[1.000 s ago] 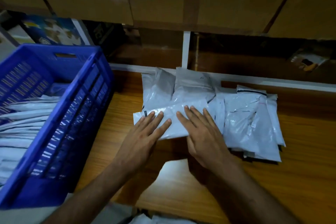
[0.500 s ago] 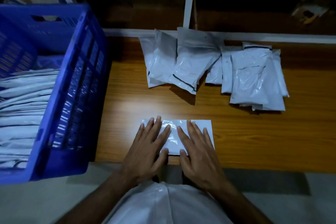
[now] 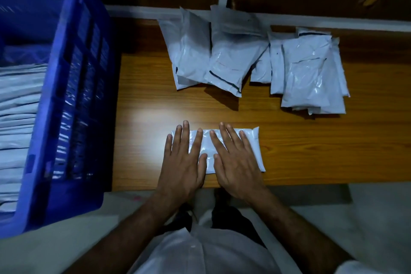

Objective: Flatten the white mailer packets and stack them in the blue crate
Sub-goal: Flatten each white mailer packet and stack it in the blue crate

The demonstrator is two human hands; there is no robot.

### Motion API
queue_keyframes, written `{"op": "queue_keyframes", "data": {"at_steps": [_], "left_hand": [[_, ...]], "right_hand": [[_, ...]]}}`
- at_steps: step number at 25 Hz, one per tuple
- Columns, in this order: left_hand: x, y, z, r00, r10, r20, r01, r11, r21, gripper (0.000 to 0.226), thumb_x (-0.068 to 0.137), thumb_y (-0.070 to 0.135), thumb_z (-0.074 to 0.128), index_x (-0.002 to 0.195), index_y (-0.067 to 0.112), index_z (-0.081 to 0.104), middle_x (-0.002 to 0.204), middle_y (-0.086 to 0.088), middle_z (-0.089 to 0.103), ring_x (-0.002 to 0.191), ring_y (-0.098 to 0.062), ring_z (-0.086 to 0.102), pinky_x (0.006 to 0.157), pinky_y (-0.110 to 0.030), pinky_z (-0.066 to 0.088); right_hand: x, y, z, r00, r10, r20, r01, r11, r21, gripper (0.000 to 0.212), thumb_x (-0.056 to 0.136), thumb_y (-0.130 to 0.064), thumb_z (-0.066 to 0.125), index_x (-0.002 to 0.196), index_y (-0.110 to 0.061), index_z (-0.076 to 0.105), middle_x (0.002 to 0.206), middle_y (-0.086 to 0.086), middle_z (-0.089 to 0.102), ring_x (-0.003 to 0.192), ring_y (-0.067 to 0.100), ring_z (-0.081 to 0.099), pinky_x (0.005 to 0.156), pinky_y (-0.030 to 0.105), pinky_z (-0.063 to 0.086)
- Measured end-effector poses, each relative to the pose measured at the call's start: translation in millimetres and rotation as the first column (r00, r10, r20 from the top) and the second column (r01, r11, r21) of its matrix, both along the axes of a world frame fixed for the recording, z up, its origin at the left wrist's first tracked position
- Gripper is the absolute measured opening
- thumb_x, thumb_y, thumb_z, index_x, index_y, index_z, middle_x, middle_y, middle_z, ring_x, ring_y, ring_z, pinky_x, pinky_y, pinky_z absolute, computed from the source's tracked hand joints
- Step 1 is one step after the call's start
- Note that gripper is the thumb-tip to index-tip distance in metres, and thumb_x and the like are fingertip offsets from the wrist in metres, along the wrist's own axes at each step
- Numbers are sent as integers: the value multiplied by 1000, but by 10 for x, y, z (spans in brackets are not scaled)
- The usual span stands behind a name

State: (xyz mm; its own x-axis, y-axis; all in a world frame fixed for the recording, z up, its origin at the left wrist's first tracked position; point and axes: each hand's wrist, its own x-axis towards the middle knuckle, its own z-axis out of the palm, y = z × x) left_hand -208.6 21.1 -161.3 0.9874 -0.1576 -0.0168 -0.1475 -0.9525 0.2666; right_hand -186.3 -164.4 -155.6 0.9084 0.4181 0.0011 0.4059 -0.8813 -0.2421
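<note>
We list: packet [image 3: 253, 147] under the hands, thin white plastic film, glossy and crinkled; heaped packets [image 3: 311, 73], the same shiny plastic, creased; table [image 3: 311, 151], wood-grain top with a smooth sheen; crate [image 3: 73, 87], blue moulded plastic with slotted walls; shirt [image 3: 200, 258], pale matt cloth.

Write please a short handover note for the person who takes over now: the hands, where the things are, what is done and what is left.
Left hand and right hand: both flat, fingers straight, pressing one white packet at the near edge of the wooden table.
Done: flattened packets lie stacked in the blue crate, left of the table.
Left: finish this packet, put it in the crate, then the unflattened pile at the table's far side.
</note>
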Motion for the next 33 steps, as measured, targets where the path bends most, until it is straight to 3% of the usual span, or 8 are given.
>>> {"op": "queue_keyframes", "data": {"at_steps": [4,6,9,16,21,28,31,33], "left_hand": [[-16,-67,91,999,-2,39,0,999,32,64,102,36,32,159,7,29,167,-26,10,156,-38,8,125,-57,7],[77,-227,123,995,-88,54,87,996,24,64,103,37,31,159,7,29,167,-24,11,156,-37,7,124,-58,10],[177,-455,86,990,-137,22,138,990,-23,62,106,44,31,162,17,25,170,-15,6,158,-32,3,124,-57,12],[218,-562,119,996,-76,-50,76,997,16,60,107,43,29,163,26,18,171,-8,-1,158,-26,-5,126,-53,8],[164,-356,263,996,-19,-83,21,1000,22,64,107,50,18,164,23,7,171,-8,-8,157,-23,-11,127,-53,-1],[143,-244,151,997,36,-71,-36,999,-2,61,108,46,20,163,22,15,172,-5,1,158,-21,-4,127,-49,9],[155,-208,212,995,13,-101,-16,999,-27,65,107,52,18,164,23,5,171,-3,-9,157,-20,-13,127,-51,5],[103,-128,299,986,-60,-154,48,995,-83,75,104,62,21,163,23,-4,169,-2,-20,155,-19,-21,127,-48,-7]], "right_hand": [[44,-61,76,998,41,-37,-37,996,86,60,108,-33,32,165,-17,26,174,7,10,161,17,2,130,49,9],[108,-246,93,997,-63,-34,67,988,138,60,107,-31,36,164,-17,27,174,6,11,161,15,1,130,47,5],[135,-539,20,985,-174,-6,174,983,62,62,108,-38,35,166,-19,21,175,8,4,161,19,-2,129,53,6],[176,-613,4,993,-110,-30,110,994,13,63,109,-40,25,166,-14,18,174,13,0,161,24,-5,129,55,10],[183,-494,40,999,33,-27,-30,992,124,63,108,-40,34,166,-19,21,174,13,2,161,24,-3,129,56,6],[209,-322,27,996,86,-9,-86,996,19,64,107,-39,37,166,-20,21,174,10,6,161,22,0,129,53,8],[212,-306,32,996,87,-19,-87,996,2,64,108,-41,31,166,-20,19,174,8,3,161,22,-1,129,53,9],[251,-321,26,993,103,-55,-102,995,9,63,108,-44,27,166,-22,17,175,6,2,161,19,-3,129,53,9]]}}
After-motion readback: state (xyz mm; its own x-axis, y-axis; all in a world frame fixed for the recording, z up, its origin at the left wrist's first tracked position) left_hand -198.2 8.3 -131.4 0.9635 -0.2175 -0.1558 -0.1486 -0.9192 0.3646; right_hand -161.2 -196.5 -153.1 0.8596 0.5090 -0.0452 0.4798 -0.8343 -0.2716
